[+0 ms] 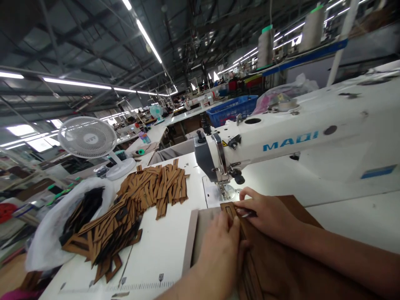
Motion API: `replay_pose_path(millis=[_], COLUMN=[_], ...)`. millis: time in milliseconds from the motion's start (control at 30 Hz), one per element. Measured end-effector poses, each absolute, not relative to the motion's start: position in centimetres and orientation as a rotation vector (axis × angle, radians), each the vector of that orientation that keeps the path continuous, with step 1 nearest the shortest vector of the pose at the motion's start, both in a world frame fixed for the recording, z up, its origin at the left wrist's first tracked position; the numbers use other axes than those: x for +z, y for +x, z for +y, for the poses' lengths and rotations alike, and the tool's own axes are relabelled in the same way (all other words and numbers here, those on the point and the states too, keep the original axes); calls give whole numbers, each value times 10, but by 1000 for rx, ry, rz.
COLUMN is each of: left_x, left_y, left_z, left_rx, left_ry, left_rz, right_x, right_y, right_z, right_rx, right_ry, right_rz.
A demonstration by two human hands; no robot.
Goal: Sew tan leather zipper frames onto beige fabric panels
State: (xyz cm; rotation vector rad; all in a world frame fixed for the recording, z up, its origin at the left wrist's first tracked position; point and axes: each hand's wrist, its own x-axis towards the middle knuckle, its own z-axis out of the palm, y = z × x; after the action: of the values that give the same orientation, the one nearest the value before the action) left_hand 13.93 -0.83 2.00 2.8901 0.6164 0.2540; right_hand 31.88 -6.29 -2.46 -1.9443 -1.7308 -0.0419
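Brown fabric (265,258) lies in front of the sewing machine (281,133), with a narrow strip with a zipper-like band (230,209) at its front end, close to the needle area. My left hand (218,246) has its fingers closed on the left edge of the fabric, just below that end. Across from it, my right hand (268,212) grips the fabric's end near the presser foot (224,191). A small dark, shiny object (248,213) shows under the right fingers; its kind is unclear. The fabric's underside is hidden.
Left of the machine, a heap of brown strips (150,187) spreads over the white table (150,250), spilling from a white plastic bag (46,237). A white fan (89,137) stands behind it. A blue crate (233,109) and thread cones (265,48) are farther back.
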Motion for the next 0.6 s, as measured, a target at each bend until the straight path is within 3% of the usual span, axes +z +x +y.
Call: replay_pose_path(millis=[233,600], left_x=[-31,-8], left_y=[133,146], left_z=[9,13], left_rx=[453,196], left_ry=[3262,3214], left_rz=[248,411], right_x=[-42,-36], right_y=[322,321], right_z=[-61,-61], right_rx=[-220,-428], right_ry=[-1862,-1776], right_rz=[-1746,-1782])
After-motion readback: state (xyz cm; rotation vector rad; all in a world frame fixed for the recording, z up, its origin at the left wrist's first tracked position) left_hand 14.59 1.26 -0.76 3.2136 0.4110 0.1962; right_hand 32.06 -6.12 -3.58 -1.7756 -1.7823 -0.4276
